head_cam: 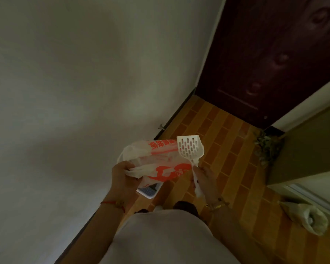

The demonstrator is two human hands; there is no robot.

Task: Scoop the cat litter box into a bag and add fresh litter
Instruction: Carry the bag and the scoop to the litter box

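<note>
A white plastic bag (160, 161) with red print hangs spread between my two hands above the floor. My left hand (123, 175) grips the bag's left edge and handle. My right hand (203, 180) holds the handle of a white slotted litter scoop (190, 147) and pinches the bag's right edge with it. The scoop's blade points up and away, with nothing in it. Below the bag, a corner of the white litter box (151, 191) shows on the floor by the wall; most of it is hidden by the bag and my left arm.
A white wall (65, 92) runs along the left. A dark wooden door (274, 54) closes the far end of the orange tiled floor (227, 140). A small heap of dried plants (267, 147) lies by the door. A crumpled clear bag (309, 218) lies at right.
</note>
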